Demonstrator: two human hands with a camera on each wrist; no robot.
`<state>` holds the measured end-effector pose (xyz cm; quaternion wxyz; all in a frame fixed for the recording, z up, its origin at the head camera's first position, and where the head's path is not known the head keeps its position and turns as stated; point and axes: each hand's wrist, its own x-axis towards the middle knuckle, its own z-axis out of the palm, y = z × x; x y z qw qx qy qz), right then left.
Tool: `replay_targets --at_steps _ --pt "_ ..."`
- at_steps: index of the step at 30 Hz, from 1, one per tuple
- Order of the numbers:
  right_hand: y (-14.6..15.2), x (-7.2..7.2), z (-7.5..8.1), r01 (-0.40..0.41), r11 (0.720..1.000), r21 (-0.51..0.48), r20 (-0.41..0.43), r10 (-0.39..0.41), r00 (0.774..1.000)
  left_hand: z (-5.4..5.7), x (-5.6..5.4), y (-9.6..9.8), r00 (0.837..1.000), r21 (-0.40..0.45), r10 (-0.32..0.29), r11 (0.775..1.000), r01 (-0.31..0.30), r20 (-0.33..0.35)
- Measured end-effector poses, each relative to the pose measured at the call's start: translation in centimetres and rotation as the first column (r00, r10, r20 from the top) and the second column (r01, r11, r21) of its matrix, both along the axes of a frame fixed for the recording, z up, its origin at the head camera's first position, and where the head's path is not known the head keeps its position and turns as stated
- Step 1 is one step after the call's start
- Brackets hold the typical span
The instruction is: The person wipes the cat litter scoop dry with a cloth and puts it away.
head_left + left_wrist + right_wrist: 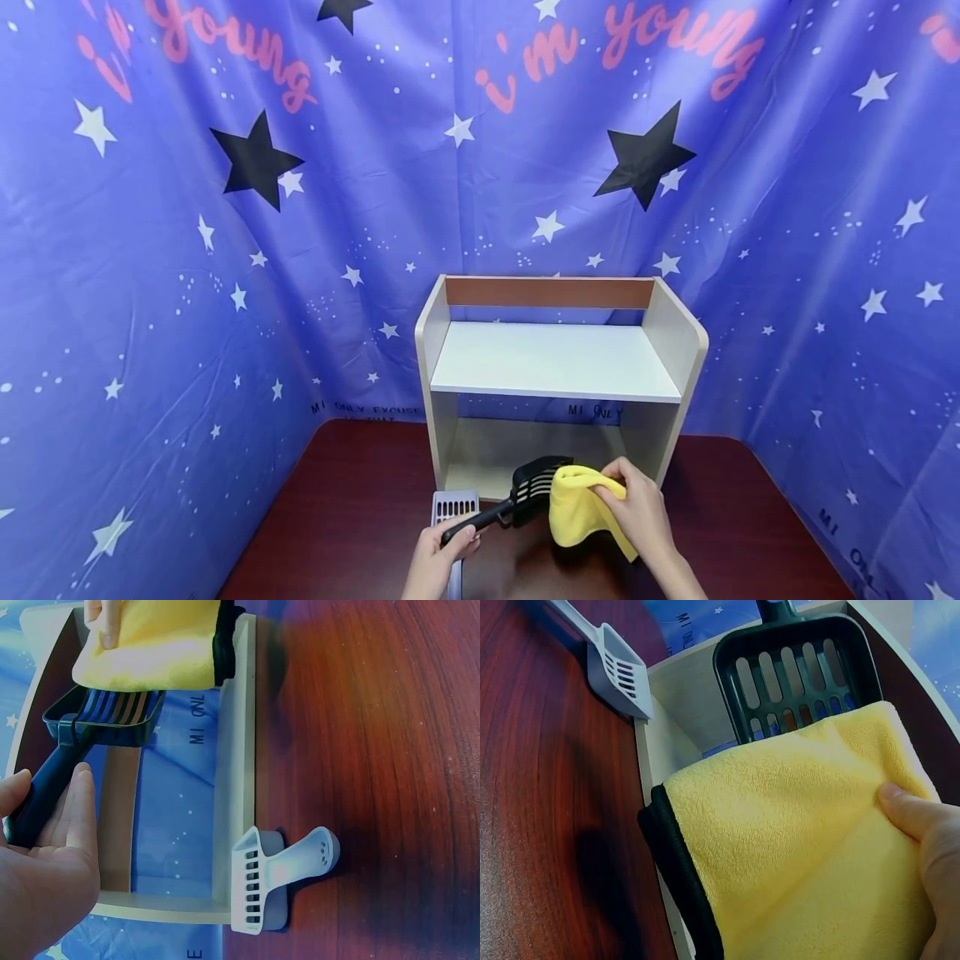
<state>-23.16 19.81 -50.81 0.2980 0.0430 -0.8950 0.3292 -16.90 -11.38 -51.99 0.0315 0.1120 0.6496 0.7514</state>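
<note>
My left hand (444, 546) grips the handle of a black slotted litter scoop (531, 490), raised in front of the shelf with its head toward the right. The right hand (642, 510) pinches a folded yellow cloth (576, 508) with dark edging, thumb on top. In the right wrist view, the cloth (802, 825) overlaps the far end of the black scoop's slotted head (799, 671). A second litter scoop, light grey (255, 885), lies on the table beside the shelf's front edge; the left hand partly covers it in the head view.
A two-tier shelf unit (555, 358) with pale sides and a white upper board stands at the back of the dark red wooden table (352, 500). Blue curtain (360, 208) with stars and lettering hangs behind and at both sides.
</note>
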Motion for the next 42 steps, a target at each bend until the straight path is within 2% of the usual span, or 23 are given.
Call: replay_targets --at_steps 3,12,20,23,28,38,42 --pt "-0.2 0.1 0.2 -0.028 1.0 0.008 -0.053 0.029 0.998 0.1 -0.2 0.2 1.0 0.007 -0.003 1.0 0.003 0.0" --pt "-1.6 0.1 0.7 -0.09 0.996 0.015 -0.113 0.091 0.989 -0.1 -0.6 0.8 0.998 -0.002 -0.027 1.0 0.027 -0.051" --pt "-2.6 -0.1 0.4 -0.102 0.995 0.008 -0.103 0.103 0.989 -0.1 -0.4 1.0 0.999 0.015 -0.038 0.999 0.038 -0.002" --pt "-3.0 -0.1 0.2 -0.098 0.995 0.013 -0.104 0.099 0.99 -0.2 -0.3 1.1 0.999 0.027 -0.04 0.999 0.04 0.02" --pt "-3.3 -0.2 0.1 -0.07 0.997 0.022 -0.115 0.072 0.991 -0.1 -0.3 1.3 0.999 0.024 -0.038 0.999 0.037 0.016" --pt "-3.4 -0.1 0.3 -0.009 1.0 -0.028 -0.034 0.008 0.999 0.0 -0.1 1.7 0.998 -0.004 -0.054 0.999 0.054 -0.015" --pt "-3.3 -0.1 0.2 0.013 0.999 -0.037 -0.003 -0.013 1.0 0.0 0.1 1.6 0.999 -0.005 -0.047 0.999 0.047 0.027"
